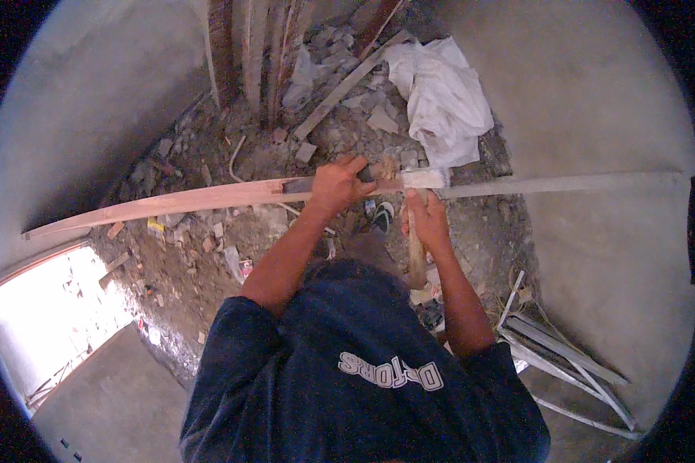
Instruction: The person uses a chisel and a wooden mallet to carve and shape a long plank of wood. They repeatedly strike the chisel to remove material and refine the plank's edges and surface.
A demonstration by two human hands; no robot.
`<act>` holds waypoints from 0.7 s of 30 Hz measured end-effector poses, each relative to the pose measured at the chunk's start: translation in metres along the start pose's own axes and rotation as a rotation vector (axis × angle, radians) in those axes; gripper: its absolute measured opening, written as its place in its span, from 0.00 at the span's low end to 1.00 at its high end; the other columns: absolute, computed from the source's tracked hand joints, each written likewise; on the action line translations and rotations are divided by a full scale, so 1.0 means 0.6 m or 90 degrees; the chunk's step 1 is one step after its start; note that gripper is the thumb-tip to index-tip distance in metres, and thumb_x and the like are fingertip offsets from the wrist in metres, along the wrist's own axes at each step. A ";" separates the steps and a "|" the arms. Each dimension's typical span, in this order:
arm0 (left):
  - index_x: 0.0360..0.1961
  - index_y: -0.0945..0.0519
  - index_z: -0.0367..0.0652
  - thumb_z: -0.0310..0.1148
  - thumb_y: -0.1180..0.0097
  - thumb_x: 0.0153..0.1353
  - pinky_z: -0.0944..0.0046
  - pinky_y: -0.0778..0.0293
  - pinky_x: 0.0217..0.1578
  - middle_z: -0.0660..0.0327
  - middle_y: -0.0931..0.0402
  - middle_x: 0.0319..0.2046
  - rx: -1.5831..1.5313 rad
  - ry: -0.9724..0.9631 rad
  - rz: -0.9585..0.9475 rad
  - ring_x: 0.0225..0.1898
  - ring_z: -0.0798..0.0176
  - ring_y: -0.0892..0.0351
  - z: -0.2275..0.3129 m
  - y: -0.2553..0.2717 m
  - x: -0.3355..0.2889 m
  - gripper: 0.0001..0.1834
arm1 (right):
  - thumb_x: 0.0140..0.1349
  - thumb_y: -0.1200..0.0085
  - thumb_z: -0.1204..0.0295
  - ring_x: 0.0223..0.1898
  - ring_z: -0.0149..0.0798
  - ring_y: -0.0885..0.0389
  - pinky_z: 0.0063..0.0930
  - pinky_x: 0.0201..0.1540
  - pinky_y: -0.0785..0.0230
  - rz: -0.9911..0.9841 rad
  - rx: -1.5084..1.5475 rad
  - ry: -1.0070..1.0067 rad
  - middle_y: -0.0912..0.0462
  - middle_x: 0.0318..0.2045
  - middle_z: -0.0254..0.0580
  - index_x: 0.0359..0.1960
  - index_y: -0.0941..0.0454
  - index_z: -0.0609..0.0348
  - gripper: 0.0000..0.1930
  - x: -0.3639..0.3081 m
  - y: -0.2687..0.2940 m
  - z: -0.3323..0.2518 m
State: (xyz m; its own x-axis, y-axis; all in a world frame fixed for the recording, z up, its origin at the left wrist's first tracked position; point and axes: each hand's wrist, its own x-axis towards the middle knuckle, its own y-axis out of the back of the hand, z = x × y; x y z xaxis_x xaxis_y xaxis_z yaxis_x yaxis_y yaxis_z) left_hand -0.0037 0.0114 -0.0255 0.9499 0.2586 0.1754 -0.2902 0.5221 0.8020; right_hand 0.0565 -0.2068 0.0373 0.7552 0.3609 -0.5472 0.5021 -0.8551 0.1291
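Rubble floor, bare walls. Board runs from centre toward 9 o'clock; left hand, fingers curled over it. Right hand: fingers wrapped round tool, head toward 12. Judged: board stiff, rough, best held mid-length; tool head-heavy, best held by handle.

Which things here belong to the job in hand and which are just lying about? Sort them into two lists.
In use:
wooden-handled tool, in the right hand
long wooden board, left hand on it

Apparently just lying about:
crumpled white sheeting
narrow grey plank
broken rubble
pale bars, lower right
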 end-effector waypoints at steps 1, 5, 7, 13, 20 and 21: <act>0.43 0.21 0.50 0.52 0.27 0.44 0.47 0.20 0.31 0.55 0.17 0.38 0.007 0.007 -0.007 0.34 0.46 0.15 0.001 0.004 0.008 0.28 | 0.73 0.51 0.55 0.13 0.33 0.27 0.30 0.16 0.32 0.007 0.031 0.019 0.26 0.17 0.36 0.41 0.28 0.59 0.17 0.005 0.006 -0.007; 0.43 0.20 0.49 0.50 0.26 0.41 0.49 0.20 0.31 0.55 0.17 0.38 -0.049 0.040 0.004 0.34 0.47 0.15 0.026 0.025 0.009 0.29 | 0.73 0.51 0.55 0.14 0.33 0.26 0.30 0.16 0.32 0.018 -0.085 0.114 0.26 0.18 0.36 0.41 0.28 0.59 0.17 0.021 -0.020 0.028; 0.42 0.19 0.48 0.47 0.25 0.40 0.50 0.19 0.32 0.54 0.16 0.37 -0.086 0.051 0.014 0.34 0.48 0.15 0.025 0.043 0.010 0.27 | 0.73 0.51 0.56 0.14 0.32 0.26 0.30 0.16 0.32 -0.006 -0.023 0.023 0.26 0.18 0.36 0.40 0.29 0.59 0.17 -0.009 -0.013 -0.033; 0.39 0.18 0.39 0.35 0.30 0.49 0.60 0.21 0.30 0.61 0.16 0.33 -0.269 0.314 0.404 0.28 0.62 0.19 -0.093 0.161 -0.018 0.18 | 0.73 0.50 0.57 0.13 0.33 0.26 0.30 0.16 0.32 0.139 0.002 0.050 0.26 0.18 0.36 0.40 0.29 0.58 0.16 -0.009 0.037 0.016; 0.37 0.24 0.41 0.33 0.38 0.60 0.68 0.38 0.13 0.64 0.28 0.19 -0.569 0.334 0.518 0.14 0.70 0.32 -0.096 0.411 -0.063 0.10 | 0.65 0.39 0.60 0.19 0.34 0.22 0.31 0.22 0.28 0.100 -0.072 0.055 0.20 0.24 0.41 0.39 0.25 0.60 0.15 -0.062 0.006 -0.050; 0.38 0.23 0.40 0.34 0.38 0.60 0.68 0.39 0.13 0.64 0.27 0.19 -0.475 0.370 0.467 0.14 0.71 0.32 -0.108 0.425 -0.077 0.10 | 0.62 0.37 0.60 0.21 0.35 0.20 0.32 0.26 0.26 0.081 -0.136 0.083 0.18 0.25 0.42 0.40 0.23 0.61 0.16 -0.069 -0.015 -0.076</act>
State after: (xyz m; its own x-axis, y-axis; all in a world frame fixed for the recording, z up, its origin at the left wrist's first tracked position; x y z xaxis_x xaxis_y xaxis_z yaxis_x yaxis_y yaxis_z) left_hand -0.1289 0.1853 0.1339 0.3915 0.9201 0.0137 -0.9190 0.3903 0.0554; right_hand 0.0398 -0.1969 0.0968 0.8590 0.3119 -0.4060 0.4664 -0.8040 0.3690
